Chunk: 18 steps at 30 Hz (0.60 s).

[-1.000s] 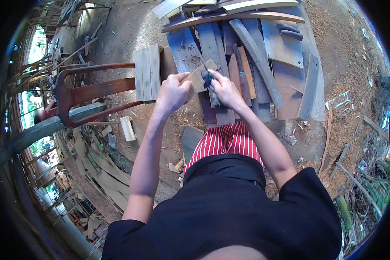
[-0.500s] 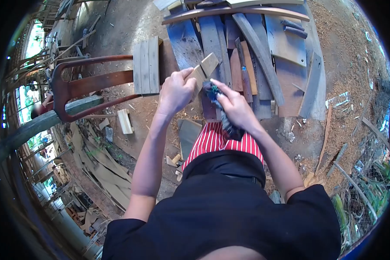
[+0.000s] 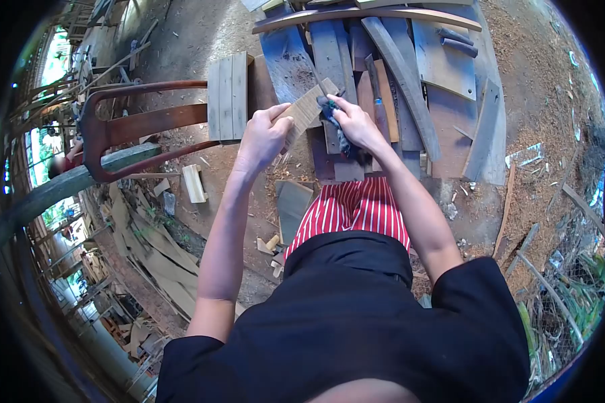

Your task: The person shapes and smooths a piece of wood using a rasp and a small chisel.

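Observation:
My left hand (image 3: 265, 136) is closed around the lower end of a short pale wooden block (image 3: 308, 105). The block slants up to the right, its broad, finely lined face toward me. My right hand (image 3: 358, 126) grips a dark, crumpled rag (image 3: 335, 125) with some green-blue in it. That rag lies right at the block's right edge, and its loose end hangs below my fingers. Part of the block's lower end is hidden behind my left fingers.
Ahead, planks and a long curved strip (image 3: 370, 15) lie on a board. A reddish-brown wooden chair frame (image 3: 156, 121) with a slatted panel (image 3: 227, 98) stands at left. Wood offcuts (image 3: 194, 184) and shavings (image 3: 528, 221) litter the ground. A person (image 3: 74, 156) is partly visible far left.
The block has turned, so its broad lined face shows where a dark gap across it was seen before. My right hand and the rag have moved up a little along it.

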Motion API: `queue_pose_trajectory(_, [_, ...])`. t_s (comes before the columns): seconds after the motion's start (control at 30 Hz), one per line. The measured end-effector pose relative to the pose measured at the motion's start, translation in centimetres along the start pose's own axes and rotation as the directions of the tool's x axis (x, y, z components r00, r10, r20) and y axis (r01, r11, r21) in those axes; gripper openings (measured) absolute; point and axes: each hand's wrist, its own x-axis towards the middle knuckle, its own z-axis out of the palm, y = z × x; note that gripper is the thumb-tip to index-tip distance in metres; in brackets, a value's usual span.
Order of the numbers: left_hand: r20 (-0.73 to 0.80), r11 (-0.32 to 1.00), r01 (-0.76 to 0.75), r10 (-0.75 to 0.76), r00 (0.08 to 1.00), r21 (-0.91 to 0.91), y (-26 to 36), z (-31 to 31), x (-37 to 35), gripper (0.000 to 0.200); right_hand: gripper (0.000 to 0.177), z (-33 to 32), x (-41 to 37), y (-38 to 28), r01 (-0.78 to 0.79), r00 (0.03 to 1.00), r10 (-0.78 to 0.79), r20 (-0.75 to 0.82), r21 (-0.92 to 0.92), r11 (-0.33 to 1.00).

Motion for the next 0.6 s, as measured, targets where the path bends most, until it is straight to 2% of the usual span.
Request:
queue_pose_trajectory(0.03, [0.000, 1.000, -0.004, 0.004, 1.000, 0.009, 0.0, -0.2, -0.2, 0.046, 0.048, 0.1, 0.3, -0.4, 0.029, 0.999, -0.030, -0.042, -0.033, 0.999])
queue_pose_trajectory(0.1, [0.026, 0.996, 0.006, -0.008, 1.000, 0.086, 0.0, -0.1, -0.6, 0.046, 0.048, -0.8, -2.4, -2.8, -0.153, 0.987, 0.150, 0.065, 0.049, 0.987])
queue_pose_trajectory(0.13, [0.007, 0.993, -0.019, 0.019, 1.000, 0.117, -0.4, 0.2, -0.5, 0.045, 0.047, -0.7, -4.3, -3.9, -0.066, 0.995, 0.064, 0.074, 0.026, 0.998])
queue_pose_trajectory(0.17, [0.010, 0.993, -0.010, 0.009, 1.000, 0.114, -0.6, 0.3, -0.5, 0.045, 0.048, -1.0, -6.1, -5.4, -0.078, 0.989, 0.072, 0.125, 0.046, 0.996])
queue_pose_trajectory(0.23, [-0.011, 1.000, 0.011, -0.011, 1.000, 0.025, -1.0, 0.7, -0.5, 0.045, 0.048, -1.1, -5.5, -4.4, 0.020, 0.993, -0.027, 0.117, 0.055, 0.998])
queue_pose_trajectory(0.27, [-0.015, 1.000, 0.011, -0.011, 1.000, 0.021, -1.0, 0.8, -0.4, 0.045, 0.047, -0.9, -3.7, -3.0, 0.014, 0.995, -0.024, 0.102, 0.099, 0.995])
queue_pose_trajectory(0.3, [-0.016, 0.999, 0.013, -0.013, 1.000, 0.041, -0.9, 0.8, -0.1, 0.045, 0.045, -1.6, -2.1, -4.0, -0.133, 0.986, 0.136, 0.095, -0.041, 0.990])
queue_pose_trajectory(0.37, [-0.021, 0.995, 0.032, -0.030, 0.999, 0.094, -0.8, 0.3, -0.3, 0.046, 0.045, -0.1, 0.9, -1.3, -0.038, 0.999, 0.038, -0.013, -0.059, 0.998])
queue_pose_trajectory(0.4, [-0.020, 0.986, 0.021, -0.018, 1.000, 0.164, -0.5, 0.2, -0.3, 0.043, 0.045, -0.1, 0.6, -1.9, -0.086, 0.996, 0.086, -0.006, -0.049, 0.995])
queue_pose_trajectory(0.5, [-0.036, 0.994, 0.016, -0.013, 0.999, 0.104, -0.5, 0.6, -0.4, 0.042, 0.046, -1.6, -5.9, -7.2, -0.191, 0.968, 0.177, 0.177, 0.064, 0.979])
queue_pose_trajectory(0.53, [-0.041, 0.996, 0.028, -0.024, 0.999, 0.080, -0.7, 0.7, -0.7, 0.041, 0.046, 0.3, -6.7, -5.6, 0.184, 0.981, -0.186, -0.052, -0.049, 0.982])
queue_pose_trajectory(0.57, [-0.038, 0.996, 0.041, -0.038, 0.999, 0.080, -1.1, 0.7, -1.1, 0.041, 0.046, 1.0, -6.5, -3.8, 0.175, 0.983, -0.177, -0.043, -0.044, 0.984])
queue_pose_trajectory(0.6, [-0.032, 0.998, 0.051, -0.051, 0.998, 0.021, -1.4, 0.7, -1.3, 0.041, 0.045, 0.9, -5.5, -3.4, 0.086, 0.996, -0.086, -0.019, -0.015, 0.996])
